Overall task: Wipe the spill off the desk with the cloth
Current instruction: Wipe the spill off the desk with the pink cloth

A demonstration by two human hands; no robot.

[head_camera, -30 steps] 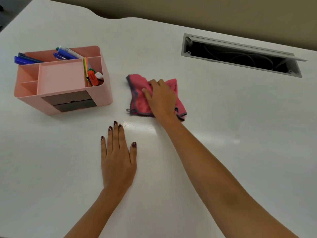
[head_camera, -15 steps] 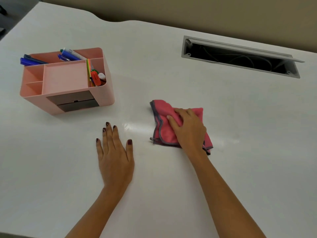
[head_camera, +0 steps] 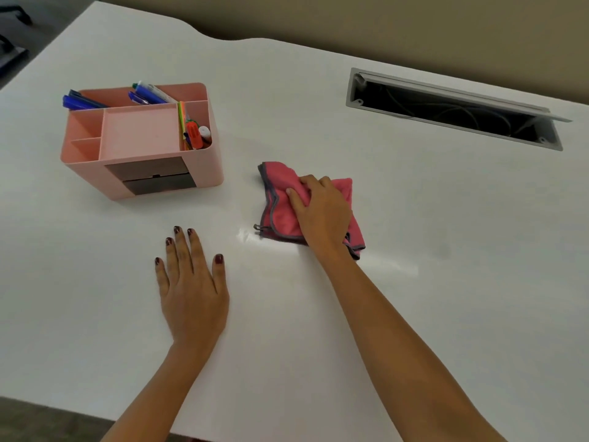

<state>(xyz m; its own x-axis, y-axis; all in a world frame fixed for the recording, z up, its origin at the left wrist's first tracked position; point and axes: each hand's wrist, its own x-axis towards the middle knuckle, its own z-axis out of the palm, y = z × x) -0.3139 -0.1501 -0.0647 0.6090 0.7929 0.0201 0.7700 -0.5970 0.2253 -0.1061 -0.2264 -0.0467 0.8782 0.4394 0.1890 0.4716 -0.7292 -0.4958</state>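
Note:
A crumpled pink cloth (head_camera: 280, 202) with a grey hem lies near the middle of the white desk (head_camera: 446, 218). My right hand (head_camera: 322, 212) presses down on it, fingers curled into the fabric. A thin wet sheen (head_camera: 251, 237) glints on the desk just below the cloth's near left corner, with a fainter streak (head_camera: 395, 266) to the right of my wrist. My left hand (head_camera: 191, 288) rests flat on the desk, fingers spread, to the near left of the cloth and holding nothing.
A pink desk organiser (head_camera: 140, 145) with pens and markers stands at the left. An open grey cable hatch (head_camera: 452, 110) is sunk into the desk at the back right. The desk's near edge (head_camera: 63, 406) runs along the bottom left.
My right hand slid the cloth toward me and to the right, then back a little away and to the left. My left hand has stayed flat in place.

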